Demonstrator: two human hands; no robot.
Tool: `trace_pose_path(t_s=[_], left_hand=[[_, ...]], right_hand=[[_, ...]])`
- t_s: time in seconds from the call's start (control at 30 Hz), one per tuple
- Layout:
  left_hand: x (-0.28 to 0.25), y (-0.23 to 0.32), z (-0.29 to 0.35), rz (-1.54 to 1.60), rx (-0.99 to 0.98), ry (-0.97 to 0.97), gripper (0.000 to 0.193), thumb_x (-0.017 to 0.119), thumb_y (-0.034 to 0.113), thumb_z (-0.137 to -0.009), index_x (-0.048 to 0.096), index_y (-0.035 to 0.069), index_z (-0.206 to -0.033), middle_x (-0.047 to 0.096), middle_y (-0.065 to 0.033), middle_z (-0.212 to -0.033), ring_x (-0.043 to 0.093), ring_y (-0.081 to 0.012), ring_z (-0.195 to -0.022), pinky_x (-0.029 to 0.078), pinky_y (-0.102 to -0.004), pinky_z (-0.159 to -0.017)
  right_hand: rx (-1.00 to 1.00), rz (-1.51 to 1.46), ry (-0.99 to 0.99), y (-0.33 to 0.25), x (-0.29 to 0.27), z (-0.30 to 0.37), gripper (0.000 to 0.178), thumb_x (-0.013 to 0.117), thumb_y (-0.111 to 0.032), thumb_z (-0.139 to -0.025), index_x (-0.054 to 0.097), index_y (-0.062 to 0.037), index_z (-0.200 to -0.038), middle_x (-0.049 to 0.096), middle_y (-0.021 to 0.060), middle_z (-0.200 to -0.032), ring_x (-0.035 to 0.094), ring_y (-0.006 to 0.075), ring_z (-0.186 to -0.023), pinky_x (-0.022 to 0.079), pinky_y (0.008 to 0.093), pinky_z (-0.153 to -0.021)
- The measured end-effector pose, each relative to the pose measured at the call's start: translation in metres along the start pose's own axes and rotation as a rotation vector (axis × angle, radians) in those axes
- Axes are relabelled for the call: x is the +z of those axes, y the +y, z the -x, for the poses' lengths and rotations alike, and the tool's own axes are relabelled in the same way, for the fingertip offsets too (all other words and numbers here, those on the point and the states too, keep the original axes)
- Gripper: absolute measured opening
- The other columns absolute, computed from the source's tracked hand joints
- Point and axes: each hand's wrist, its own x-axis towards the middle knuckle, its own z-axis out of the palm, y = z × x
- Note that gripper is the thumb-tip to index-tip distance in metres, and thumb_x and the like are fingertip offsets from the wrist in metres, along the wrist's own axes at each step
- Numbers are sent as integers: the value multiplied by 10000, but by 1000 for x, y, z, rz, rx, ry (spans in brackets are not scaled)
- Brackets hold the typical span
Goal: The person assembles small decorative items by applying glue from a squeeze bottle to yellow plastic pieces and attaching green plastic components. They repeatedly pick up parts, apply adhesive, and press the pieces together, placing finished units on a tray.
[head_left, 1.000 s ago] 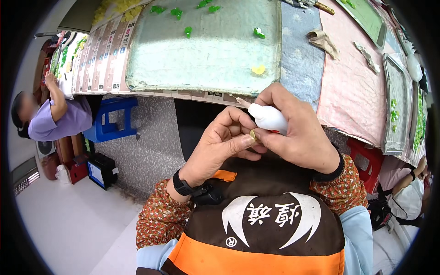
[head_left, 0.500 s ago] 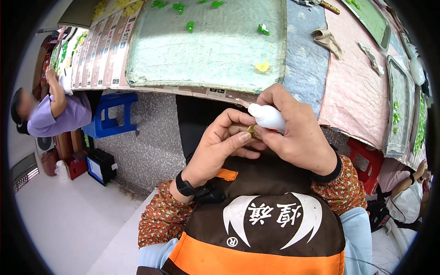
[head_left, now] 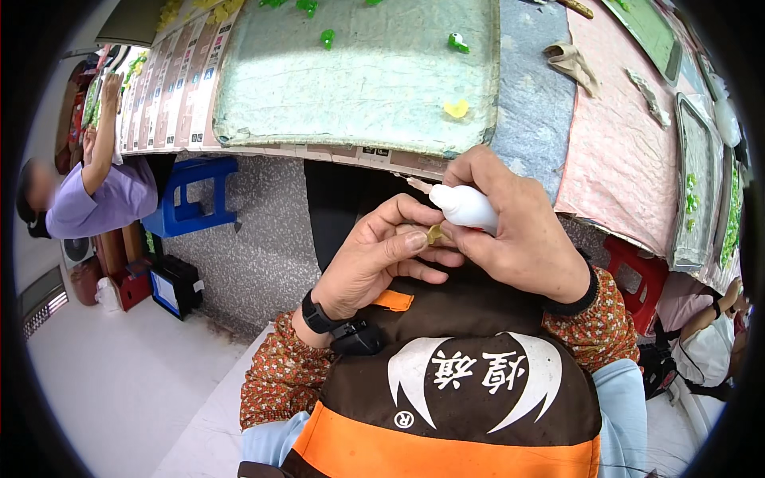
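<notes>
In front of my apron, my left hand [head_left: 370, 259] pinches a small yellowish piece [head_left: 434, 233] between thumb and fingers. My right hand [head_left: 522, 239] is wrapped round a white squeeze bottle [head_left: 470, 209] lying tilted, its narrow end toward the left. The right fingertips come close to the yellowish piece, and I cannot tell whether they touch it. Beyond both hands is a tray lined with pale green cloth [head_left: 351, 95]. On it lie a yellow piece [head_left: 456, 108], a green-and-white figure [head_left: 457, 42] and several small green pieces [head_left: 327, 38].
Blue and pink cloths [head_left: 610, 151] cover the table on the right, with a beige glove-like cloth [head_left: 570, 68] there. Farther right is a tray [head_left: 681, 227] with green bits. A blue stool [head_left: 187, 203] and a person in purple [head_left: 107, 191] are at left, a red stool [head_left: 633, 275] at right.
My hands stay almost in place; the yellowish piece has tilted slightly in my left fingers. The tray's contents sit a little higher in view. The person at left has raised an arm.
</notes>
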Motion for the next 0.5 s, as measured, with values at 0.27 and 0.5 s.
trace_pose_path(t_s=[0.27,0.5], left_hand=[[-3,-3,1,77,70,8,279,582,174,-1040,515,63,-1287,651,-208,-1275,699,-295,-1111,634,-382,-861],[-1,0,3,68,210,93,310,545,168,-1055,476,62,-1338,596,-287,-1339,694,-344,-1122,652,-395,-838]], right_hand=[[107,-94,62,-7,-5,4,348,713,-42,-850,535,-17,-1148,636,108,-945,653,224,-882,519,331,-759],[26,-41,70,-3,-22,34,451,749,-99,-872,579,23,-1271,680,150,-1089,676,214,-991,525,316,-866]])
